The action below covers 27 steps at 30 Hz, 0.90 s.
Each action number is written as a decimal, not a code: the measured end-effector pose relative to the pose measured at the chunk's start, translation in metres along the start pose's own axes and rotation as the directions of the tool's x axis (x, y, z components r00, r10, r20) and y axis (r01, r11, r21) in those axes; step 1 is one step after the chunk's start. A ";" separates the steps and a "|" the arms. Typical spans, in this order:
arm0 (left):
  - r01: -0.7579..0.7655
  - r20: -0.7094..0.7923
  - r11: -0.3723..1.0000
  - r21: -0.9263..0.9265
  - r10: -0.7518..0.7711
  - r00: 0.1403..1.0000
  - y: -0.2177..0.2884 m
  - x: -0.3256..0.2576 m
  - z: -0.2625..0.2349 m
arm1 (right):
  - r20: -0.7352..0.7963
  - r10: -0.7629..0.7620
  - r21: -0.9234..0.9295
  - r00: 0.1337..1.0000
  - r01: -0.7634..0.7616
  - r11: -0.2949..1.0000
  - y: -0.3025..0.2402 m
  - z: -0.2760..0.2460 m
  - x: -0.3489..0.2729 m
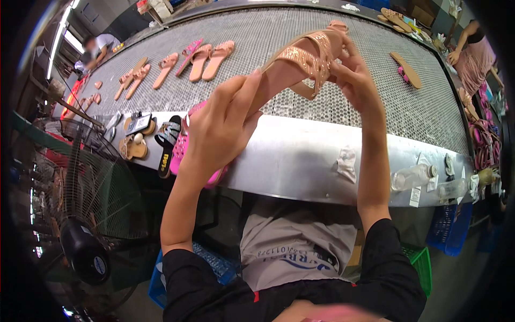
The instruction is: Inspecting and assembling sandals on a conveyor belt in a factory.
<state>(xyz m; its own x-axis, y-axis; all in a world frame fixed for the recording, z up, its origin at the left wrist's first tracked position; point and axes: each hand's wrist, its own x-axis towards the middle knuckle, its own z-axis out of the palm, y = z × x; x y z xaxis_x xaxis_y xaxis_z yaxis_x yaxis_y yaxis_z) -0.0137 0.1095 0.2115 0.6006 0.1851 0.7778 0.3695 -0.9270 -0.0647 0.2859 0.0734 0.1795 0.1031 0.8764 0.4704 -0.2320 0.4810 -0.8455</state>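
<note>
Held up above the metal tabletop (pixel 300 161) edge: a peach-coloured sandal (pixel 300 64) with glittering straps, tilted, toe end raised toward the upper right. Left hand (pixel 222 131) clenched around the heel end of the sole, thumb and forefinger pointing up along it. Right hand (pixel 357 80) grasping the strap end, fingers pinching around the sparkly bands near the toe. Both forearms rising from the lower edge, black sleeves at the elbows.

Just under the left hand, partly hidden by it: a bright pink sandal (pixel 179 147) lying on the tabletop rim. Beside that, further left, a black sandal (pixel 167 145) with a studded strap, then a tan sole (pixel 132 147) with a small pale round object on it, and a dark flat item near it, too small to tell.

Beyond the rim, a perforated conveyor belt (pixel 375 91) carrying a row of peach sandals (pixel 206 59) at upper left, well apart from the hands, plus a lone tan sole (pixel 406 70) at right. On the tabletop at right: clear plastic bottles (pixel 413 176) lying on their sides and a crumpled white scrap (pixel 347 163). At lower left, a wire-caged fan (pixel 80 214). Other people visible at the far left and far right of the belt.
</note>
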 end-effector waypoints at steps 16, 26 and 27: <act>0.377 0.331 0.819 -0.432 -0.244 0.911 0.112 -0.094 -0.092 | -0.386 0.054 0.048 0.921 -0.039 0.998 -0.017 0.135 -0.275; 0.447 0.487 0.704 -0.552 -0.162 0.858 0.164 -0.131 -0.048 | -0.410 0.426 -0.381 0.806 -0.576 0.723 -0.054 0.157 -0.321; 0.445 0.504 0.683 -0.579 -0.129 0.854 0.163 -0.129 -0.044 | -0.385 0.435 -0.437 0.814 -0.576 0.691 -0.056 0.158 -0.315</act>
<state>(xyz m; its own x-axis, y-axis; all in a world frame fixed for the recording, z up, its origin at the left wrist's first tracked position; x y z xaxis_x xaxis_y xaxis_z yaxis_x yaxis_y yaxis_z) -0.0619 -0.0799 0.1280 0.8229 0.4420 0.3571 0.1090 -0.7395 0.6642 0.1138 -0.2330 0.1186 0.3558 0.9310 -0.0820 0.2033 -0.1628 -0.9655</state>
